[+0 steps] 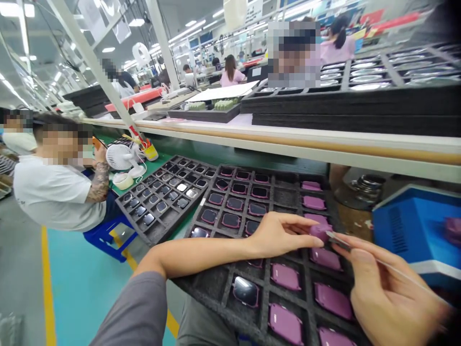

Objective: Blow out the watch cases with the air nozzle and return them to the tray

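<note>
My left hand (pixel 279 235) pinches a small purple watch case (pixel 320 231) between thumb and fingers, above the right part of a black foam tray (pixel 284 196). In my right hand (pixel 387 288) is a pair of slim metal tweezers (pixel 340 241), its tip at the right edge of that case. Below my hands, purple watch cases (pixel 333 299) lie back side up in the tray's compartments. Dark-faced watch cases (pixel 230 220) fill compartments to the left, and one with a glossy face (pixel 245 291) sits near the front.
A second black tray (pixel 158 226) with watch parts lies to the left, beside a white fan (pixel 120 157). On the right stands a blue machine (pixel 406 221). A shelf edge (pixel 288 146) crosses above the bench, carrying stacked trays (pixel 353 108). A co-worker (pixel 54 192) sits at left.
</note>
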Demonstrator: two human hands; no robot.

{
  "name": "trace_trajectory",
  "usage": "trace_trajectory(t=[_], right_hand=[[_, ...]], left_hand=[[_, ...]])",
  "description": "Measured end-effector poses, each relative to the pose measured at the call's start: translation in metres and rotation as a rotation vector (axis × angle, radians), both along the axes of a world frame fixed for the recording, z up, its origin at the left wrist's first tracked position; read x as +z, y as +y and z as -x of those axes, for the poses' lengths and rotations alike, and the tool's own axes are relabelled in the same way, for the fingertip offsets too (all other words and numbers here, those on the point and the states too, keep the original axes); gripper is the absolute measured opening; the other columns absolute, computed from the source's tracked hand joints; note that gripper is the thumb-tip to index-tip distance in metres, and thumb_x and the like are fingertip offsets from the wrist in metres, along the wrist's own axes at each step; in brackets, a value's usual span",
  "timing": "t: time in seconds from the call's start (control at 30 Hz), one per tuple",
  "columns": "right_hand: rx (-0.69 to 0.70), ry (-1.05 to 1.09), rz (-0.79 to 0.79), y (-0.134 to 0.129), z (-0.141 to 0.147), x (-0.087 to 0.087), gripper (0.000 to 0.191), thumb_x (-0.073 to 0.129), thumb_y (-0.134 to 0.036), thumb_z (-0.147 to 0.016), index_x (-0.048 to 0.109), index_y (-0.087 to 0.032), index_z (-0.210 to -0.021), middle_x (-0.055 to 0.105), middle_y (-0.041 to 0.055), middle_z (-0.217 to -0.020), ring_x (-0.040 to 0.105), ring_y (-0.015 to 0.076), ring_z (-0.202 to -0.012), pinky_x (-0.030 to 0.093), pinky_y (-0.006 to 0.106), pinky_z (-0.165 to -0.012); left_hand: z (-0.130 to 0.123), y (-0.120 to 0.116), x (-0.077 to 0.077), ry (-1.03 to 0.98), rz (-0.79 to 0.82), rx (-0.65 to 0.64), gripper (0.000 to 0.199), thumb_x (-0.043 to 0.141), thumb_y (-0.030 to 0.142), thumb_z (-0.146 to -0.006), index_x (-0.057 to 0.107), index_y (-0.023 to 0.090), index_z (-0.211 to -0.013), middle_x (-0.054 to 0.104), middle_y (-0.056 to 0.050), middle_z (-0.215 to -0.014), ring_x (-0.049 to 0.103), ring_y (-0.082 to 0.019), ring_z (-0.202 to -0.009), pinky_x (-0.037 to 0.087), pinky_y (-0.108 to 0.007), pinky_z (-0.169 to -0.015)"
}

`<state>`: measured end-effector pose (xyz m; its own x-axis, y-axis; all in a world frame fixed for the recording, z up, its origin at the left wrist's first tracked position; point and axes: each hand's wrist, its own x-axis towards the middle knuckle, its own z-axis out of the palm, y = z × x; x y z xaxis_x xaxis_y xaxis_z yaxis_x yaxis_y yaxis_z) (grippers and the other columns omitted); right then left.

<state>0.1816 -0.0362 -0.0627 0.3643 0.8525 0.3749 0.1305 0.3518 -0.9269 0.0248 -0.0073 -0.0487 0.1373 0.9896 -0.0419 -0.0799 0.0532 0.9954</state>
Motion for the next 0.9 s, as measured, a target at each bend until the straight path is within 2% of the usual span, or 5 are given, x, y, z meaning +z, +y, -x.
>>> trace_trajectory(t=[0.1,0.17,0.23,0.47,0.9], right_hand=[[0.065,-0.076,-0.025,0.006,-0.003,0.002,0.029,0.067,-0.053,-0.091,0.078,-0.026,-0.092,0.079,0.0091,-0.093,0.077,0.0286,-0.080,0.065,0.056,-0.085],[0.102,-0.071,-0.101,0.011,-0.005,0.002,0.026,0.064,-0.046,-0.095,0.077,-0.023,-0.092,0.079,0.0081,-0.094,0.077,0.0250,-0.083,0.066,0.045,-0.079],[0.152,-0.070,-0.149,0.016,-0.006,0.002,0.021,0.063,-0.039,-0.097,0.077,-0.024,-0.097,0.079,0.0068,-0.096,0.077,0.0223,-0.086,0.066,0.039,-0.079],[0.251,0.023,-0.185,0.029,-0.007,-0.002,0.017,0.060,-0.031,-0.100,0.075,-0.025,-0.106,0.076,0.0063,-0.106,0.074,0.0200,-0.100,0.065,0.034,-0.085],[0.280,0.068,-0.201,0.030,-0.007,-0.003,0.016,0.060,-0.029,-0.100,0.074,-0.026,-0.107,0.075,0.0048,-0.106,0.073,0.0185,-0.101,0.063,0.033,-0.088]], left_hand=[[0.000,-0.001,0.008,0.015,-0.021,0.010,0.061,0.093,0.049,-0.057,0.082,0.014,-0.106,0.081,-0.014,-0.098,0.075,-0.026,-0.088,0.058,-0.039,-0.089],[0.000,0.000,0.015,0.052,-0.040,0.028,0.052,0.092,0.043,-0.061,0.082,0.015,-0.103,0.082,-0.012,-0.096,0.075,-0.025,-0.087,0.059,-0.038,-0.088],[0.001,0.002,0.022,0.087,-0.062,0.032,0.044,0.091,0.037,-0.064,0.083,0.017,-0.102,0.082,-0.010,-0.096,0.076,-0.024,-0.086,0.059,-0.037,-0.087],[0.001,0.014,0.031,0.098,-0.089,0.047,0.042,0.094,0.031,-0.062,0.082,0.016,-0.100,0.082,-0.008,-0.092,0.075,-0.020,-0.081,0.060,-0.031,-0.081],[0.000,0.015,0.031,0.092,-0.094,0.051,0.044,0.095,0.033,-0.062,0.082,0.016,-0.100,0.082,-0.007,-0.091,0.074,-0.019,-0.079,0.061,-0.031,-0.081]])
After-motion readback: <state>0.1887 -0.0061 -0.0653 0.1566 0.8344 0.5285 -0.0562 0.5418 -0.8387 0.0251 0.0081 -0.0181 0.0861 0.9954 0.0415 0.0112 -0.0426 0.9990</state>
